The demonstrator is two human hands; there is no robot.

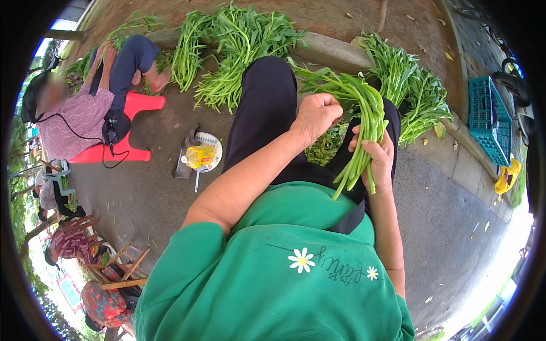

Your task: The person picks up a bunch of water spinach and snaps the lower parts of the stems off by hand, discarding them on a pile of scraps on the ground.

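Observation:
My right hand [377,157] grips a bunch of green leafy vegetable stems [362,140], its cut ends pointing down towards my lap and its leaves away from me. Just left of the bunch, my left hand [320,115] is curled with thumb and fingers together; nothing shows in it. Between my knees, a heap of loose leaves and trimmings [322,149] lies low down, partly hidden. Beyond my knees are a large pile of the same leafy greens [251,38] and, to the right, another pile [409,85].
On the left, a person [76,115] sits on a red plastic stool [138,106] handling greens. A yellow-labelled bottle [200,157] lies on a white fan [217,147]. A stone kerb [332,51] runs behind the piles. A teal crate [490,123] stands at right. More seated people are at lower left.

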